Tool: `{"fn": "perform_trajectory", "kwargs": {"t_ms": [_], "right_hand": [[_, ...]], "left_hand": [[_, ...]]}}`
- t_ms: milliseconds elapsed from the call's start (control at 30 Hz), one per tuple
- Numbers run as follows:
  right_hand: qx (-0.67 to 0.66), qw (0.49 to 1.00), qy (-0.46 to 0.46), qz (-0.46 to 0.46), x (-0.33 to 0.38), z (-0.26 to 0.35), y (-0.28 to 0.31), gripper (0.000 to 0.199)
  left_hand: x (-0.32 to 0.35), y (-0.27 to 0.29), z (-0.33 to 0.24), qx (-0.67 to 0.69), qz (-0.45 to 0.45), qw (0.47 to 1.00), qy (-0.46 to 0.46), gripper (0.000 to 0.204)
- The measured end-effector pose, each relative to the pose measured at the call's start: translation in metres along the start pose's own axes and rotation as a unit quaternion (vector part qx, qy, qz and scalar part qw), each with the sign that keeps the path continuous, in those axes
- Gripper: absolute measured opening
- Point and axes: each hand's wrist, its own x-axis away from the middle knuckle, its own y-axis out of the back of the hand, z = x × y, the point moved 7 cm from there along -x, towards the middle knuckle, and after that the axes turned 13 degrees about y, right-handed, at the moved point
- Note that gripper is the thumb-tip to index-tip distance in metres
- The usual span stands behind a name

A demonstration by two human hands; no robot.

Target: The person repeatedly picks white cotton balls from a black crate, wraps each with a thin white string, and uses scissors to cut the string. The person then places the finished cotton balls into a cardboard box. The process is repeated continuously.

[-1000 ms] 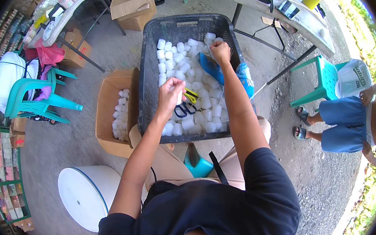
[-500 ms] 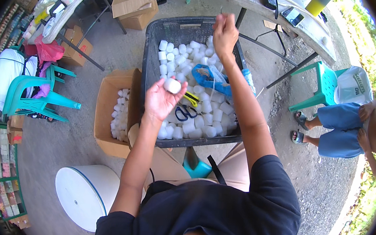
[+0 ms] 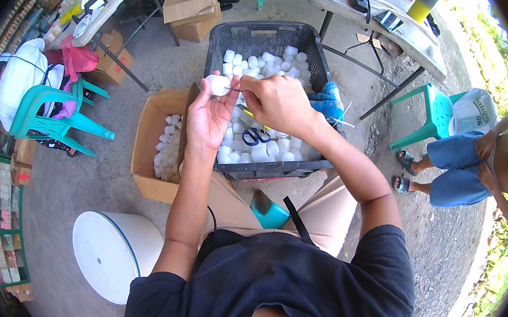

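Note:
Between the thumb and fingers of my left hand (image 3: 207,120) is a small white cylinder (image 3: 217,85) with rounded edges, its kind not clear. My right hand (image 3: 284,103) is closed in a pinch on a thin dark rod (image 3: 232,89), whose tip reaches the cylinder's side. Both hands are over a black plastic crate (image 3: 213,44) that holds many similar white cylinders (image 3: 260,154). Scissors with dark blue handles (image 3: 255,136) lie on them, below my right hand. Partly hidden beside the scissors is a yellow tool (image 3: 248,115). Blue plastic (image 3: 330,102) sits at the crate's right side.
A cardboard box (image 3: 150,127) with more white cylinders stands left of the crate. Near my left arm is a white round container (image 3: 104,257). Tables (image 3: 393,43) stand at the back. At right, another person in blue shorts (image 3: 451,177) is near a green stool (image 3: 427,111).
My right hand has come down and left from above the crate's far right to meet the left hand. My left hand has risen slightly, still holding the cylinder.

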Motion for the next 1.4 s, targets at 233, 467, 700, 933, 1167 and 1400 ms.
{"fn": "perform_trajectory", "kwargs": {"t_ms": [233, 467, 700, 933, 1167, 1400], "right_hand": [[0.012, 0.999, -0.007, 0.044, 0.004, 0.015, 0.001, 0.017], [0.036, 0.988, -0.078, 0.127, 0.019, 0.009, -0.006, 0.037], [-0.019, 0.993, -0.047, 0.109, 0.068, 0.009, 0.013, 0.009], [-0.144, 0.980, -0.132, -0.026, 0.069, 0.024, -0.025, 0.007], [-0.200, 0.961, -0.187, 0.019, 0.093, 0.019, -0.019, 0.006], [-0.230, 0.953, -0.197, -0.008, 0.102, 0.018, -0.022, 0.004]], "left_hand": [[0.020, -0.018, 0.007, -0.181, -0.037, 0.977, -0.104, 0.037], [0.019, 0.034, -0.022, -0.032, -0.098, 0.986, -0.135, 0.036], [0.020, 0.027, -0.012, 0.098, -0.124, 0.987, 0.004, 0.022], [0.003, -0.007, 0.047, -0.009, -0.104, 0.994, -0.032, 0.021], [0.011, 0.016, 0.002, 0.031, -0.147, 0.984, -0.095, 0.032], [-0.007, 0.040, -0.005, 0.030, -0.116, 0.991, -0.061, 0.031]]}}
